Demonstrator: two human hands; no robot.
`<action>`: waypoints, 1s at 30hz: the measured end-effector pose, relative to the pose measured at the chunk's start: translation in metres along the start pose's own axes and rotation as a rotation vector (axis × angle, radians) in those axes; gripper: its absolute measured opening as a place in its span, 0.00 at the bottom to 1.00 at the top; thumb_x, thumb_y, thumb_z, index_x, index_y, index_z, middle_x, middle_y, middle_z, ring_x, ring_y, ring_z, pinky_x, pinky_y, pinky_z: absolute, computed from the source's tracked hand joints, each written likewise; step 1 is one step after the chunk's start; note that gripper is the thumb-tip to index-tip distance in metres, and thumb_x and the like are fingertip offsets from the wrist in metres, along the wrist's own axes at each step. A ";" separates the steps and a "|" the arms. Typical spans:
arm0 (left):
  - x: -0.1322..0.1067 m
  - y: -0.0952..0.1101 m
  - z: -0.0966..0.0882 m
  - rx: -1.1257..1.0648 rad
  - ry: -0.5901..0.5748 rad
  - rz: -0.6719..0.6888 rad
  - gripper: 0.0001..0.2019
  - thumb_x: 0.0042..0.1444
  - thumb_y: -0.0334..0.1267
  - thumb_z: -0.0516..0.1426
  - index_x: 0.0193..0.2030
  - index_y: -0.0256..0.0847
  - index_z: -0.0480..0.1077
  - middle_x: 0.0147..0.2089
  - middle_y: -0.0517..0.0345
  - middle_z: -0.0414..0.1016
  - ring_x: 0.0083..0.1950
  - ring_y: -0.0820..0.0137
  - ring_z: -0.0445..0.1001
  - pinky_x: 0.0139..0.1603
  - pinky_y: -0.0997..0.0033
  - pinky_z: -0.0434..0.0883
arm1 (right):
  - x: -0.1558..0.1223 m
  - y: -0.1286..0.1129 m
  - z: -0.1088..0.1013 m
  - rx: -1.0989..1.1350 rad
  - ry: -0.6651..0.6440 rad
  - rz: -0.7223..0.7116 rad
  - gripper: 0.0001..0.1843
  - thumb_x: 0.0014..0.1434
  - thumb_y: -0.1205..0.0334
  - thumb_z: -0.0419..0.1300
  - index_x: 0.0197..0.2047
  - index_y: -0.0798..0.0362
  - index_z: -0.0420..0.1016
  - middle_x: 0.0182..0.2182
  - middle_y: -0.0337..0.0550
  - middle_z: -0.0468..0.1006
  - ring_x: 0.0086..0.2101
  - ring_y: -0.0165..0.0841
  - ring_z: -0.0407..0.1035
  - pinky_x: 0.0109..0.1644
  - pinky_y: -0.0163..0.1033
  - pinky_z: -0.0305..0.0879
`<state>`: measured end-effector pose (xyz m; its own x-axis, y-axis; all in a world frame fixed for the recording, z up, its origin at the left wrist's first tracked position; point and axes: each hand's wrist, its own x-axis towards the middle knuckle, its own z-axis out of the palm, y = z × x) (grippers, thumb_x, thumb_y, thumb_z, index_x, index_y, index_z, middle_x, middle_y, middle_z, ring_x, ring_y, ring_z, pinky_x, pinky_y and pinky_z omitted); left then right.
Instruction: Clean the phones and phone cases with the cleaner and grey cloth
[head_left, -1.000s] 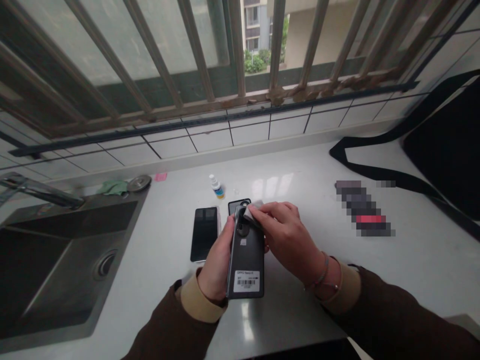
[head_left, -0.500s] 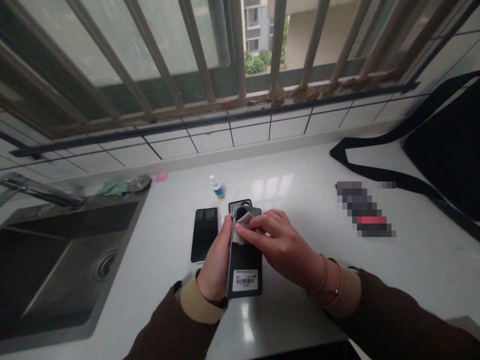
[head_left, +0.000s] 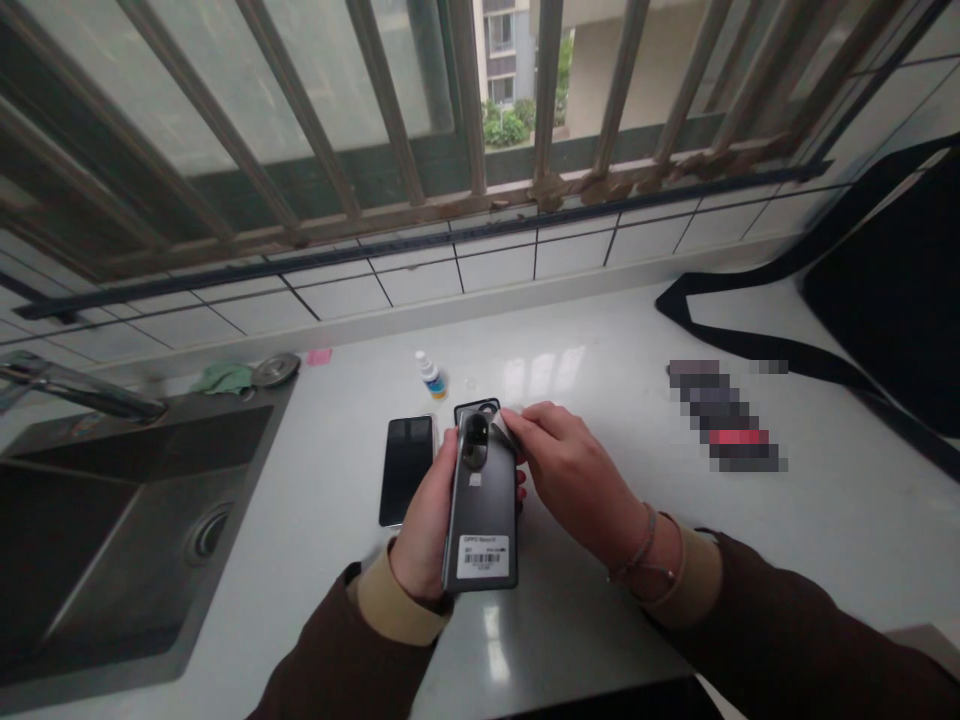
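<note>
My left hand [head_left: 425, 535] is wrapped round a dark grey smartphone [head_left: 487, 510], back side up, with a white barcode label near its lower end. Its oval camera block is at the upper left. Between the fingertips of my right hand [head_left: 574, 460] is a small grey cloth [head_left: 504, 432], at the phone's upper right corner. Beyond the phone's top lies a black-rimmed phone case [head_left: 466, 408], partly hidden. A second phone [head_left: 407, 465] lies screen up on the counter, left of my left hand. Behind them stands a small white bottle [head_left: 431, 377] with a blue and yellow label.
At left is a steel sink [head_left: 150, 560] with a tap [head_left: 82, 388], a green cloth [head_left: 223, 378] and a metal strainer [head_left: 276, 370]. A pink slip [head_left: 319, 357] lies nearby. A black bag [head_left: 892, 300] with a strap and a blurred-out object [head_left: 724, 415] are at right.
My right hand has moved the cloth from across the phone's upper back to its upper right corner. The camera block now shows fully. My left hand keeps its hold.
</note>
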<state>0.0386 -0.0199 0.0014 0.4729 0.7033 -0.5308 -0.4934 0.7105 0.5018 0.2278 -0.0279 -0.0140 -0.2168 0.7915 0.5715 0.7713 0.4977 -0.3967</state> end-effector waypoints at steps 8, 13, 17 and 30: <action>0.004 0.007 0.000 -0.169 0.063 0.179 0.26 0.77 0.54 0.52 0.52 0.33 0.82 0.45 0.43 0.87 0.49 0.55 0.87 0.57 0.55 0.82 | -0.003 -0.011 0.001 0.149 -0.074 -0.245 0.14 0.77 0.70 0.55 0.60 0.55 0.78 0.45 0.50 0.81 0.43 0.38 0.74 0.49 0.45 0.78; 0.003 0.014 -0.004 -0.062 0.121 0.190 0.34 0.78 0.59 0.47 0.48 0.30 0.83 0.39 0.43 0.87 0.38 0.61 0.86 0.47 0.61 0.84 | -0.002 -0.026 -0.010 0.279 -0.177 -0.478 0.14 0.78 0.69 0.57 0.61 0.53 0.77 0.44 0.45 0.82 0.40 0.35 0.71 0.47 0.42 0.77; 0.003 0.012 -0.004 -0.072 0.013 0.154 0.34 0.77 0.61 0.48 0.50 0.31 0.84 0.40 0.44 0.87 0.40 0.62 0.86 0.47 0.64 0.83 | -0.002 -0.024 -0.009 0.245 -0.121 -0.449 0.14 0.78 0.70 0.56 0.61 0.54 0.78 0.44 0.46 0.81 0.41 0.37 0.72 0.50 0.45 0.78; 0.003 0.002 0.000 -0.054 -0.023 0.094 0.32 0.75 0.62 0.52 0.53 0.31 0.83 0.44 0.43 0.87 0.49 0.57 0.86 0.53 0.62 0.82 | -0.005 -0.024 -0.006 0.246 -0.127 -0.430 0.17 0.75 0.71 0.58 0.63 0.52 0.78 0.44 0.45 0.81 0.40 0.36 0.73 0.53 0.47 0.77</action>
<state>0.0391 -0.0164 0.0009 0.4394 0.7675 -0.4669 -0.5749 0.6396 0.5103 0.2139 -0.0460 -0.0026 -0.5661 0.5262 0.6345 0.4363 0.8444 -0.3110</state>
